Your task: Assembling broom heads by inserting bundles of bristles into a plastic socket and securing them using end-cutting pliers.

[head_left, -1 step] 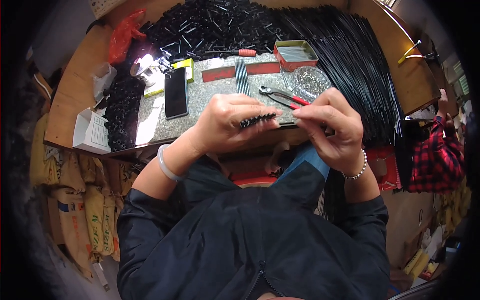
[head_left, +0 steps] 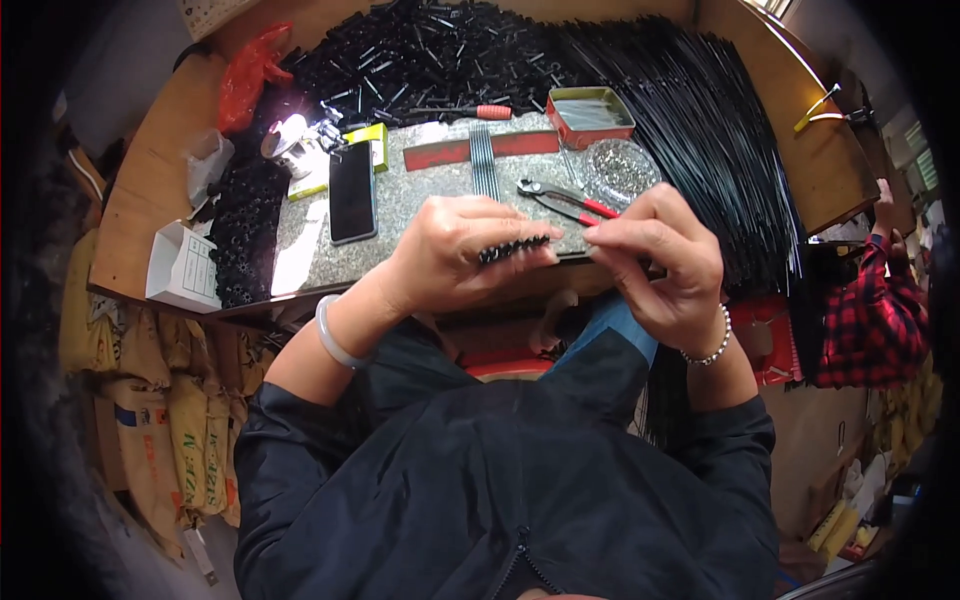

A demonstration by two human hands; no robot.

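Observation:
My left hand is closed around a short row of small black ribbed pieces, held between thumb and fingers just over the table's front edge. Close to its right, my right hand has thumb and forefinger pinched together; whatever they hold is too small to make out. Beyond the hands lie pliers with red handles, partly covered by my right fingers. A bundle of thin grey rods rests across a flat red bar on the grey stone slab.
A phone and a shiny metal device lie left. A red-handled screwdriver, open tin and dish of small metal bits lie behind. Black parts and long black strips heap around. A person's checked sleeve shows right.

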